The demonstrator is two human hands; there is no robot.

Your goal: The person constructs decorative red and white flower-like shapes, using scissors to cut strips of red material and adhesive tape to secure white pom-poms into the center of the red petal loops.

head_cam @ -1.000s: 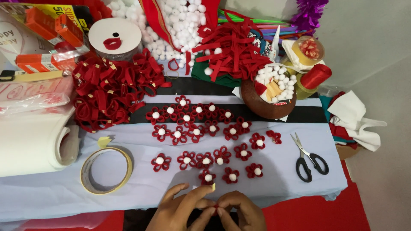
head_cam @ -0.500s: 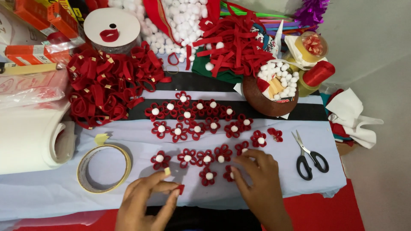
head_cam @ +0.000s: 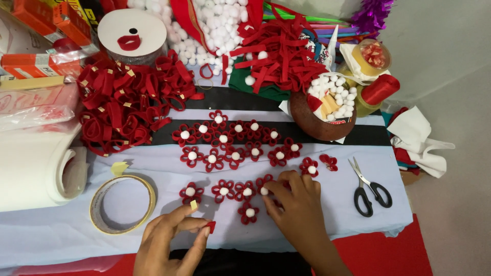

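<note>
My left hand (head_cam: 171, 244) is at the near edge of the table, pinching a small red felt piece (head_cam: 210, 226) between thumb and fingertip; a scrap of yellowish tape backing (head_cam: 194, 205) sticks to a raised finger. My right hand (head_cam: 296, 209) lies over the near row of red felt flowers with white pompom centres (head_cam: 224, 190), its fingertips on one flower's pompom (head_cam: 264, 190). Another flower (head_cam: 249, 212) lies just left of that hand. More flowers (head_cam: 230, 138) lie in rows farther back.
A tape roll (head_cam: 121, 204) and a big white roll (head_cam: 30, 168) lie at left. A heap of red felt loops (head_cam: 123, 102), a brown bowl of pompoms (head_cam: 319, 120), black-handled scissors (head_cam: 369, 190), a ribbon spool (head_cam: 132, 33) and red strips (head_cam: 279, 51) fill the back.
My hands came apart. The left moved left with the red piece, and the right reached forward onto the near row of flowers.
</note>
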